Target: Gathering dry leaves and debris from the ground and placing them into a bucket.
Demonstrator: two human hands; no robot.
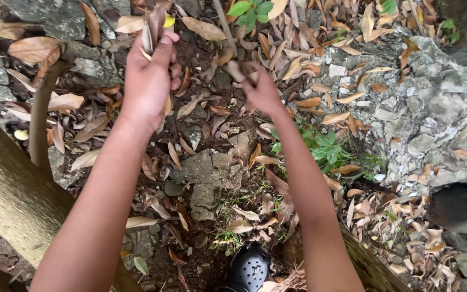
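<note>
Outdoors, on dark soil strewn with dry brown leaves among grey rocks and a cracked flat stone. Left hand clenched around a bunch of dry leaves, raised. Right hand blurred, fingers closed on leaf debris. Trunk at left, black clog below, green weeds beside the right forearm.

The left hand, at eleven o'clock, grips a bunch of dry leaves, fingers closed around them; the right hand, at twelve o'clock, pinches a few brown leaves; leaf litter covers the stony ground; a black clog sits at six o'clock.
</note>
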